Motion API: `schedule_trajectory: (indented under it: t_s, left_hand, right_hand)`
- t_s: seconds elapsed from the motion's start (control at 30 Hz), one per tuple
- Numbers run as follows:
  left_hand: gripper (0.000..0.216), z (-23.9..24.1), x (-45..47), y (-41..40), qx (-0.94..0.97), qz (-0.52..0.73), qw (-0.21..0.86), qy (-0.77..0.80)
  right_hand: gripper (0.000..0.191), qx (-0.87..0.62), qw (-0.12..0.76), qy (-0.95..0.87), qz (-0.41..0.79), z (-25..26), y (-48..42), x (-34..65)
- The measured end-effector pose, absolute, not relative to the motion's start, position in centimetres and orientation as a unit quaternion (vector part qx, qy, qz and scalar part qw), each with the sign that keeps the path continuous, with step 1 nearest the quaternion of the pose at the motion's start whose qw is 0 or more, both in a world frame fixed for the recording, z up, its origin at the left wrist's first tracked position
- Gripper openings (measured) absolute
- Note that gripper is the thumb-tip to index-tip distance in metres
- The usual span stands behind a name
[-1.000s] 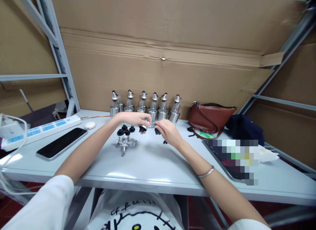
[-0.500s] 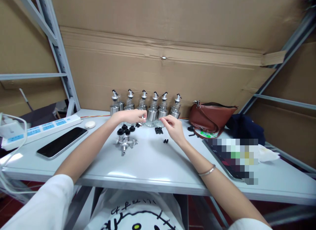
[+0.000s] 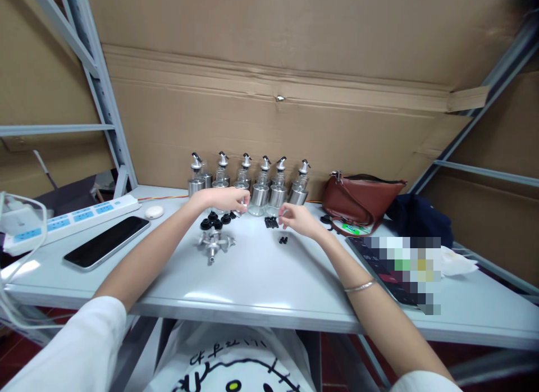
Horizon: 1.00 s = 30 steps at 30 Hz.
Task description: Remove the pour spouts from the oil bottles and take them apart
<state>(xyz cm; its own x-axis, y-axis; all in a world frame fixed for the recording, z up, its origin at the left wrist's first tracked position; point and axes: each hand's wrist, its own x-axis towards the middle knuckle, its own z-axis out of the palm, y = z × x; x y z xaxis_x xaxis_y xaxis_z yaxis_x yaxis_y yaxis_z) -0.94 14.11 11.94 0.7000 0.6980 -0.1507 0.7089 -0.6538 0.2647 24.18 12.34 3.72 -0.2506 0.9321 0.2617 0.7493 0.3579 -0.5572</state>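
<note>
Fingers curled into a pinch, my left hand [image 3: 227,199] is in front of the bottles; what it holds is too small and partly hidden to make out. To its right, my right hand [image 3: 300,220] is also closed in a pinch, close beside a row of small black levers [image 3: 272,222]. Whether anything is between its fingertips I cannot tell. Two tiny black pieces [image 3: 283,240] lie below that hand. Several black rubber stoppers [image 3: 215,220] are under my left wrist. Nearer me lies a cluster of silver metal pour spouts [image 3: 215,243].
Behind my hands stands a row of glass-and-steel bottles [image 3: 278,192] with pourer tops. A brown leather bag [image 3: 357,198] and a tablet [image 3: 379,268] are at right. A phone [image 3: 107,243], round white case [image 3: 154,212] and power strip [image 3: 71,220] are at left.
My right hand has moved slightly down and right, away from the bottles, to the right side of the black levers. The left hand has stayed nearly still.
</note>
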Motion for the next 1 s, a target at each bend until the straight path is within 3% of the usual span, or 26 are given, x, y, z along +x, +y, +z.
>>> schedule_trajectory:
  t_s: [0.07, 0.17, 0.83, 1.0]
  left_hand:
    - [0.019, 12.1, -0.9, 14.0, 0.908, -0.023, 0.150, 0.391]
    - [0.020, 12.0, -1.0, 14.0, 0.909, -0.025, 0.148, 0.388]
    - [0.023, 11.5, -1.1, 14.7, 0.911, -0.026, 0.132, 0.391]
    - [0.023, 11.5, -1.1, 14.8, 0.911, -0.025, 0.137, 0.387]
  right_hand:
    - [0.007, -0.556, 0.212, -0.785, 0.173, 3.6, 12.5, 24.9]
    - [0.012, -0.570, 0.172, -0.783, 0.182, 3.1, 12.9, 25.7]
    - [0.016, -0.555, 0.067, -0.798, 0.226, 3.1, 13.4, 26.5]
    - [0.016, -0.576, 0.078, -0.785, 0.215, 3.4, 13.2, 26.4]
